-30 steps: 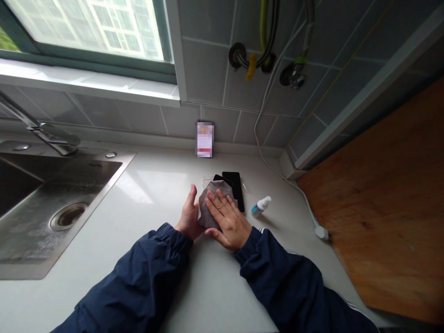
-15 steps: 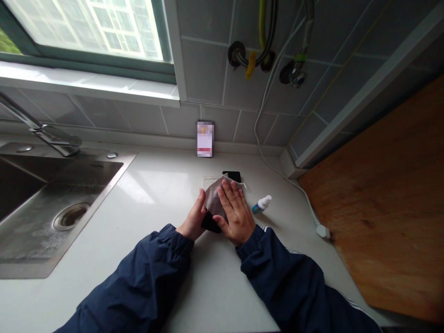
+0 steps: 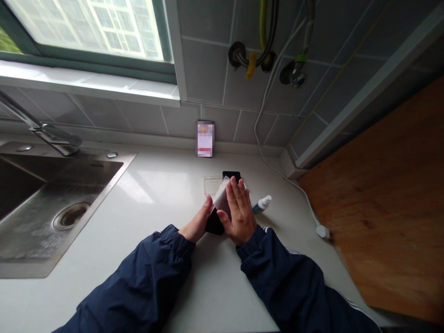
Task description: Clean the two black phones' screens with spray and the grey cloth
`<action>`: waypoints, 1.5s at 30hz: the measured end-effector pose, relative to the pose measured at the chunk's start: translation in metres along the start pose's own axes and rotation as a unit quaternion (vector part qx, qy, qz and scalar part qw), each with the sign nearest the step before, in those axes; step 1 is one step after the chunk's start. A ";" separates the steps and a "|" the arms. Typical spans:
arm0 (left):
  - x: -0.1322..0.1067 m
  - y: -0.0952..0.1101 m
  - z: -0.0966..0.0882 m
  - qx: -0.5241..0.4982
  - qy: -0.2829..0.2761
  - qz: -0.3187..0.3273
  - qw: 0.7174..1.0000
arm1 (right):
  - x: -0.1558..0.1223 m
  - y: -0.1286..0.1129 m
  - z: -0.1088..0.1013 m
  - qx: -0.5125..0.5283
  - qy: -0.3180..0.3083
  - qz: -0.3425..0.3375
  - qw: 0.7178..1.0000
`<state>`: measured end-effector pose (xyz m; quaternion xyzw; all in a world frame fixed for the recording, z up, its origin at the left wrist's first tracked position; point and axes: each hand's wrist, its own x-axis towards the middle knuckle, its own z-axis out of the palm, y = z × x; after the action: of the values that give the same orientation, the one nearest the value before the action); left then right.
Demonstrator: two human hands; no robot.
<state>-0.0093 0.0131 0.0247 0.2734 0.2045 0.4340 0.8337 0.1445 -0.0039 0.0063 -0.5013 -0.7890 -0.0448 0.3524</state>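
Fingers (image 3: 239,192) of the right hand (image 3: 240,215) are laid flat on a soft grey cloth (image 3: 221,199), pressing it onto a flat black phone (image 3: 213,225) gripped edgewise and steadied by the left hand (image 3: 199,222).

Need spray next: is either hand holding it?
No, the spray bottle lies on the counter; the left hand holds the phone, the right hand presses the cloth.

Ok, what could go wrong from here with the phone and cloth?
1. The small bottle sits close beside the right hand; a wide stroke of the grey cloth might knock it away.
2. The left hand holds the black phone only by its edge, so pressure from the flat right hand could make it slip.
3. A second phone lies just beyond the right hand and may get shoved.
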 end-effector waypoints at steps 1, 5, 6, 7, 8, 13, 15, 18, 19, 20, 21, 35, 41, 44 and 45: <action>0.000 0.000 0.000 0.010 0.000 0.002 1.000 | 0.000 0.000 0.001 0.000 0.003 0.003 1.000; -0.001 -0.002 -0.002 0.085 -0.001 0.035 0.996 | -0.001 0.001 0.002 0.005 0.016 0.015 1.000; -0.001 -0.003 -0.004 0.103 0.000 0.044 0.994 | -0.001 0.001 0.002 0.006 0.017 0.017 1.000; -0.001 -0.004 -0.006 0.118 0.002 0.050 0.992 | -0.001 0.001 0.002 0.008 0.017 0.018 1.000; -0.001 -0.006 -0.009 0.128 0.003 0.053 0.990 | -0.001 0.000 0.002 0.010 0.018 0.019 1.000; -0.001 -0.008 -0.014 0.125 -0.001 0.067 0.990 | 0.000 0.000 0.003 0.008 0.019 0.025 0.999; -0.001 -0.006 -0.013 0.111 0.000 0.068 0.992 | 0.000 0.000 0.003 0.002 0.017 0.027 0.999; -0.002 -0.004 -0.011 0.106 0.011 0.059 0.993 | -0.001 0.001 0.004 -0.007 0.014 0.025 1.000; -0.002 -0.004 -0.010 0.110 0.009 0.059 0.992 | -0.001 0.002 0.004 -0.008 0.016 0.024 1.000; -0.002 -0.003 -0.009 0.115 0.003 0.061 0.991 | -0.001 0.002 0.005 -0.008 0.016 0.023 1.000; -0.001 -0.003 -0.008 0.121 -0.004 0.065 0.990 | -0.001 0.003 0.005 -0.007 0.017 0.022 1.000; 0.002 -0.005 -0.018 0.010 0.070 0.037 0.997 | -0.001 0.004 0.004 0.013 -0.049 -0.042 0.998; 0.003 0.003 -0.009 -0.052 0.032 0.031 0.998 | -0.002 -0.001 0.005 0.009 -0.096 -0.071 0.993; 0.003 0.005 -0.008 -0.087 0.022 0.020 0.996 | -0.002 -0.005 0.005 0.014 -0.122 -0.084 0.989; 0.003 0.006 -0.008 -0.097 0.024 0.016 0.995 | -0.002 -0.006 0.004 0.018 -0.131 -0.088 0.987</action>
<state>-0.0163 0.0205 0.0221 0.1836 0.1770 0.4717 0.8441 0.1382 -0.0065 0.0033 -0.4253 -0.8700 0.0041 0.2496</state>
